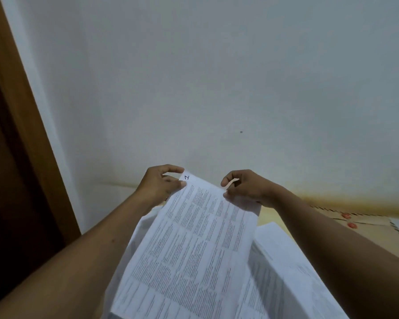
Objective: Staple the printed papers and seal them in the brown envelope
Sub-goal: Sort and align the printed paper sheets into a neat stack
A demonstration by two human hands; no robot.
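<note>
both hands [161,183] [244,187] pinch the thin, limp printed papers [194,245].

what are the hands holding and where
Both hold the printed papers by the far edge: left hand at one top corner, right hand at the other.

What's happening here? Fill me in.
A person holds a white printed sheet up by its far corners, left hand and right hand each pinching one. More printed white pages lie underneath. A brown envelope with red button clasps waits at the right. No stapler is visible.
</note>
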